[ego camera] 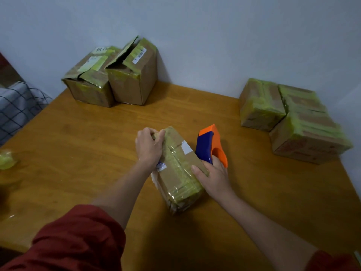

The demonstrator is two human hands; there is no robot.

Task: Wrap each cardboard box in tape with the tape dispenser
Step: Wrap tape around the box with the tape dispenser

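1. One cardboard box [179,169] lies flat at the middle of the wooden table [82,133], long side running away from me, with greenish clear tape banded along its top.
2. Its writing: a white label [186,147] near the far end looks blank to me, and a small label with blue print [161,166] at the left edge is too small to read.
3. My left hand [148,147] is at the box's far left corner, fingers curled over that end and gripping it where the tape bunches.
4. My right hand [214,177] sits at the box's right side, thumb laid straight on the taped top edge, the other fingers curled into the handle of the tape dispenser [210,145].
5. The dispenser, blue body and orange handle, stands just beside the box's right edge; I see no brand on it.
6. Two opened boxes stand against the wall at the back left: the left box [89,79] carries a label with dark characters I cannot make out, the right box [134,75] a barcode sticker [139,55].
7. Two fully taped boxes [261,106] sit touching each other at the right.
8. A wad of tape [6,160] lies at the table's left edge.
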